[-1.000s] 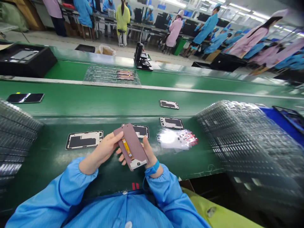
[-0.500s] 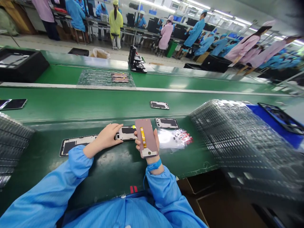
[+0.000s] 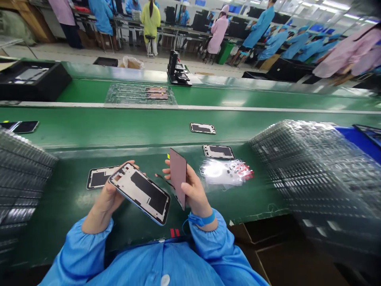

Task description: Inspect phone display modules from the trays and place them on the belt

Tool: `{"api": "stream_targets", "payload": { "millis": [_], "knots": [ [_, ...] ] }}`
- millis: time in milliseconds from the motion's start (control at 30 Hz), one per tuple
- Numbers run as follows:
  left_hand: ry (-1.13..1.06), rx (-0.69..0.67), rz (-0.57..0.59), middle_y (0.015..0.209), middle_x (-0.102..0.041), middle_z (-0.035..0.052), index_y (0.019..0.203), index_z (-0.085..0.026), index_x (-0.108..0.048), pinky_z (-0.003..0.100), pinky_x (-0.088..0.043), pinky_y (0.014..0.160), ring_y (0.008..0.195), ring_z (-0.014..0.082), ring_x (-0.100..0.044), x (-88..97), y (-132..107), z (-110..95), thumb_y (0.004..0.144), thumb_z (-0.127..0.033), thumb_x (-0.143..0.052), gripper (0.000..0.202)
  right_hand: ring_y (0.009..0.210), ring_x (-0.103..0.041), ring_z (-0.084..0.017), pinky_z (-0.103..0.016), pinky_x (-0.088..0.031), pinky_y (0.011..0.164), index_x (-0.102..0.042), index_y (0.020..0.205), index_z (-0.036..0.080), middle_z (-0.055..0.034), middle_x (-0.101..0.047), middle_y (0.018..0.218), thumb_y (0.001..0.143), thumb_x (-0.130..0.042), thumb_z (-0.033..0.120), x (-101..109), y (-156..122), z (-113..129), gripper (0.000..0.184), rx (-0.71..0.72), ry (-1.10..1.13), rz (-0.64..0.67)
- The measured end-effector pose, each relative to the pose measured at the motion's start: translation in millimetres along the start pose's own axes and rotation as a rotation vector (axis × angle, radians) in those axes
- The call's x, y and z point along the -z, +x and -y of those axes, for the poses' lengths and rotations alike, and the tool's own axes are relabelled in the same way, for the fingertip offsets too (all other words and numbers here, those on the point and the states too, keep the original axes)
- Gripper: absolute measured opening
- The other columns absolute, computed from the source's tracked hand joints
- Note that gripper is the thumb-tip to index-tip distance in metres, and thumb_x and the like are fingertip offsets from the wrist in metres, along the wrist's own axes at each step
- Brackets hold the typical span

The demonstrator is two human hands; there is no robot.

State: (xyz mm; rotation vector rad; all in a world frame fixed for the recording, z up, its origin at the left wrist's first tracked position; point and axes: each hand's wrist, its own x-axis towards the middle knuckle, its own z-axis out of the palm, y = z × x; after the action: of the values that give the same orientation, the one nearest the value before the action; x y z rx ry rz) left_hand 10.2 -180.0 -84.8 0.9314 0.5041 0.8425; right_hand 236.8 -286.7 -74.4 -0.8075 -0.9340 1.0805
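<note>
My left hand [image 3: 110, 195] grips a phone frame [image 3: 143, 191], white and black inside with a blue outer edge, held tilted above the bench. In my right hand [image 3: 193, 190] is a phone screen [image 3: 178, 174], its pinkish-brown face turned nearly edge-on. A thin flex cable [image 3: 163, 178] sticks out from the screen toward the frame. The two parts are close together but apart. Behind my left hand, a second phone frame [image 3: 99, 178] lies on the bench, partly covered. Another frame [image 3: 218, 151] rests beyond my right hand, near a clear plastic bag [image 3: 218, 171] with small red-marked bits.
Stacks of clear plastic trays stand at left [image 3: 24, 174] and right [image 3: 309, 167]. One more frame [image 3: 203, 128] lies on the green belt [image 3: 133, 127]. Past it are a clear tray [image 3: 127, 94] with screens and a black fixture [image 3: 178, 71]. Co-workers sit and stand farther back.
My left hand has picked the phone frame up off the bench and tilted it. My right hand has turned the screen from facing me to nearly edge-on. The view has shifted slightly.
</note>
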Motion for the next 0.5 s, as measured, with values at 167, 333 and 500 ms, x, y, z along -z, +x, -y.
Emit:
{"api": "stream_targets", "payload": {
  "millis": [167,333,500],
  "knots": [
    [0.036,0.046,0.098,0.131,-0.066,0.0114,0.135,-0.031,-0.062,0.048,-0.058,0.093,0.112,0.0382,-0.067,-6.2,-12,4,0.058,-0.063,-0.087,0.088,0.131,-0.054,-0.031,-0.052,-0.043,0.112,-0.056,0.141,0.034,-0.0083,-0.051,0.149,0.085,-0.077,0.039,-7,-10,12,0.061,0.073,-0.279,0.157],
    [0.127,0.122,0.101,0.136,-0.064,0.0156,0.142,-0.028,-0.054,0.052,-0.057,0.092,0.116,0.0425,-0.065,-6.3,-17,6,0.056,-0.078,-0.077,0.103,0.130,-0.055,-0.034,-0.056,-0.044,0.110,-0.058,0.140,0.035,-0.0085,-0.051,0.148,0.086,-0.075,0.040,-11,-14,16,0.057,0.051,-0.307,0.151],
    [0.128,0.131,0.081,0.136,-0.063,0.0177,0.144,-0.025,-0.049,0.057,-0.055,0.094,0.117,0.0446,-0.064,-6.4,-20,6,0.060,-0.084,-0.069,0.105,0.121,-0.061,-0.033,-0.052,-0.051,0.102,-0.059,0.138,0.033,-0.0097,-0.055,0.143,0.085,-0.075,0.047,-12,-14,21,0.057,0.046,-0.224,0.090]
  ]
}}
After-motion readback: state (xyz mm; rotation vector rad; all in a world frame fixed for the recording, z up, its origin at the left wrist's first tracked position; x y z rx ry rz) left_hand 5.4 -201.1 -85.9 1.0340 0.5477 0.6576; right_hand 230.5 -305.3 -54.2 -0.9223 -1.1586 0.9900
